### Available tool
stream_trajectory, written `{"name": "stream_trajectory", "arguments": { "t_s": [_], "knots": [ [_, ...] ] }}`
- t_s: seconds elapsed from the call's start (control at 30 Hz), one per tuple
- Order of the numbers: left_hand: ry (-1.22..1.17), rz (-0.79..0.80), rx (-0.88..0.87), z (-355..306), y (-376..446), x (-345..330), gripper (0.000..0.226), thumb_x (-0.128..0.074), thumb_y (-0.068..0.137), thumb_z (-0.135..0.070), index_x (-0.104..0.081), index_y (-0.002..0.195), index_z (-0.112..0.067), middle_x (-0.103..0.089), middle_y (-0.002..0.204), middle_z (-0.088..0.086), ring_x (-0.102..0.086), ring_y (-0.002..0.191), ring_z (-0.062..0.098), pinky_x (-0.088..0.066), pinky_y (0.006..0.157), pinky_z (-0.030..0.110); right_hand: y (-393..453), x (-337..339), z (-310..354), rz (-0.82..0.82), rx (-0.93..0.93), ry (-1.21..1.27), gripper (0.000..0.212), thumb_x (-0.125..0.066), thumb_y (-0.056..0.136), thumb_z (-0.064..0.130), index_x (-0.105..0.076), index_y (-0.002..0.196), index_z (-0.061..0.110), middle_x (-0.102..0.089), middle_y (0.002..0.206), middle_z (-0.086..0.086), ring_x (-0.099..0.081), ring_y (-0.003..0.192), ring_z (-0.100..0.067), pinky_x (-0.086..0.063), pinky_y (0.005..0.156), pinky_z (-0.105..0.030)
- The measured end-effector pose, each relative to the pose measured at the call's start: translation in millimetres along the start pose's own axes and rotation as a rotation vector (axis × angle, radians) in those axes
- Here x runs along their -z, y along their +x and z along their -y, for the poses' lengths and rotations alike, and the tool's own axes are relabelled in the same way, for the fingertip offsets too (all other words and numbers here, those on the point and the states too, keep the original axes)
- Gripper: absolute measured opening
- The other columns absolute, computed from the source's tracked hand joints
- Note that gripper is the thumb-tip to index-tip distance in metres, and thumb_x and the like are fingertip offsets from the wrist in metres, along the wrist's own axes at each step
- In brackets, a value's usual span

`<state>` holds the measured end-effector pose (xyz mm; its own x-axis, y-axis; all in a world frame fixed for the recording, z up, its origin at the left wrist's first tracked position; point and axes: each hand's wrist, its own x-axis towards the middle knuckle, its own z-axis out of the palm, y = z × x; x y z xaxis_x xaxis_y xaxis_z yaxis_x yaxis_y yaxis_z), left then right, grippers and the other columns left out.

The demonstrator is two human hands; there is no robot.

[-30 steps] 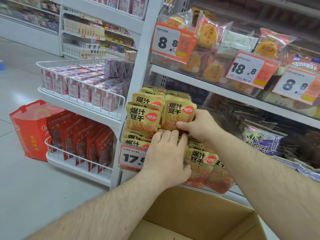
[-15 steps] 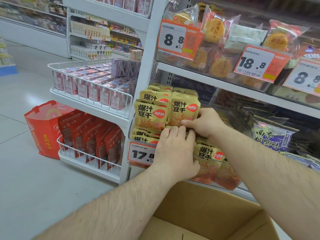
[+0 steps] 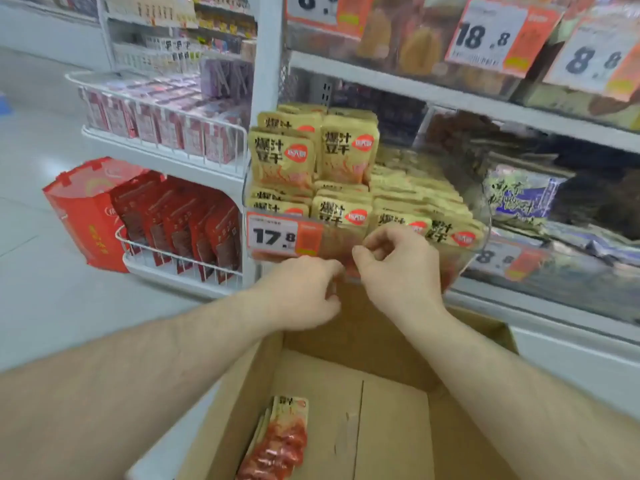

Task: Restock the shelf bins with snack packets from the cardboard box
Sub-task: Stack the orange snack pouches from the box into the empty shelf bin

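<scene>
Over on the far left there's a red bag (image 3: 81, 216) on the floor, and just right of it a white wire basket (image 3: 180, 261) with dark red packs standing upright in a row; above that, another wire tray (image 3: 162, 109) full of pink boxes. Now to the business: the clear shelf bin (image 3: 479, 216) with the 17.8 price tag (image 3: 284, 235) on its front is packed with yellow snack packets (image 3: 341, 216), rows standing upright along the front and two more stacks riding high at the back left. Both hands are right in front of the bin's lower lip, almost touching each other. The left hand (image 3: 304, 292) has its fingers curled in and I can't make out anything in them; the right hand (image 3: 398, 268) has thumb and fingers drawn together, and whether it pinches the bin's edge or nothing at all, I can't tell. Down and near to us sits the cardboard box (image 3: 391, 341), open, straight below the hands, and in its near left corner lies a small stack of leftover packets (image 3: 280, 441), long axis running near to far, slightly tilted. The left hand looks the nearer one for that reach, straight down and back toward the body. Off to the right, neighbouring bins (image 3: 568, 271) hold dark and purple packs, blurred.
</scene>
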<state>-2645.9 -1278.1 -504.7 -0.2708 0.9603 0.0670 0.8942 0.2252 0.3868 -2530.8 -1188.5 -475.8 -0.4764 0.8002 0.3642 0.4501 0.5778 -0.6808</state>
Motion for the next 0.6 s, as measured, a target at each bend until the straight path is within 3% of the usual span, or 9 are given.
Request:
{"name": "stream_trajectory", "arguments": {
  "t_s": [0.1,0.23,0.3,0.4,0.5,0.6],
  "knots": [
    [0.043,0.231,0.097,21.7,-13.4,-21.1,0.038,-0.054,0.088,-0.021,-0.06,0.126,-0.023,-0.069,0.113,-0.007,-0.061,0.107,0.016,-0.048,0.084,0.024,-32.8,-40.5,-55.3,0.219,-0.279,-0.006,0.011,-0.068,0.082,0.023,-0.063,0.072,0.022,-0.063,0.072,0.01,-0.06,0.072,-0.011,-0.048,0.066,-0.026],
    [0.031,0.34,0.162,43.8,-20.0,-43.1,0.034,-0.051,0.09,-0.019,-0.063,0.121,-0.023,-0.07,0.113,-0.007,-0.06,0.105,0.012,-0.051,0.092,0.03,-72.8,-116.1,-136.2,0.504,-0.674,-0.052,0.011,-0.059,0.083,0.015,-0.07,0.085,0.019,-0.07,0.091,-0.001,-0.064,0.09,-0.022,-0.057,0.081,-0.034],
    [0.009,0.335,0.181,47.6,-17.4,-48.3,0.034,-0.05,0.091,-0.019,-0.063,0.121,-0.023,-0.07,0.112,-0.008,-0.059,0.099,0.01,-0.051,0.09,0.03,-91.2,-151.4,-161.8,0.659,-0.788,-0.106,0.012,-0.064,0.083,0.019,-0.067,0.091,0.012,-0.069,0.093,-0.007,-0.064,0.086,-0.026,-0.056,0.075,-0.031],
    [-0.035,0.35,0.203,49.3,-12.1,-56.3,0.033,-0.049,0.093,-0.019,-0.061,0.123,-0.024,-0.069,0.111,-0.01,-0.054,0.083,0.004,-0.05,0.082,0.024,-117.5,-202.1,-183.2,0.855,-0.977,-0.053,0.022,-0.073,0.081,0.028,-0.058,0.08,0.012,-0.063,0.079,-0.005,-0.057,0.065,-0.018,-0.045,0.053,-0.021],
    [-0.068,0.379,0.226,53.1,-8.0,-64.8,0.031,-0.05,0.094,-0.02,-0.061,0.122,-0.025,-0.068,0.103,-0.014,-0.052,0.076,0.0,-0.044,0.068,0.013,-140.0,-256.5,-220.6,0.982,-1.003,-0.17,0.047,-0.083,0.057,0.045,-0.065,0.082,0.01,-0.073,0.086,-0.003,-0.07,0.069,-0.018,-0.058,0.068,-0.028],
    [-0.122,0.376,0.295,54.2,-5.2,-65.2,0.029,-0.053,0.093,-0.021,-0.061,0.12,-0.026,-0.063,0.091,-0.017,-0.054,0.076,-0.002,-0.042,0.062,0.013,-156.0,-298.8,-272.2,1.084,-0.981,-0.321,0.076,-0.082,0.048,0.053,-0.068,0.108,0.009,-0.072,0.107,-0.004,-0.071,0.091,-0.017,-0.059,0.083,-0.036]
  ]
}}
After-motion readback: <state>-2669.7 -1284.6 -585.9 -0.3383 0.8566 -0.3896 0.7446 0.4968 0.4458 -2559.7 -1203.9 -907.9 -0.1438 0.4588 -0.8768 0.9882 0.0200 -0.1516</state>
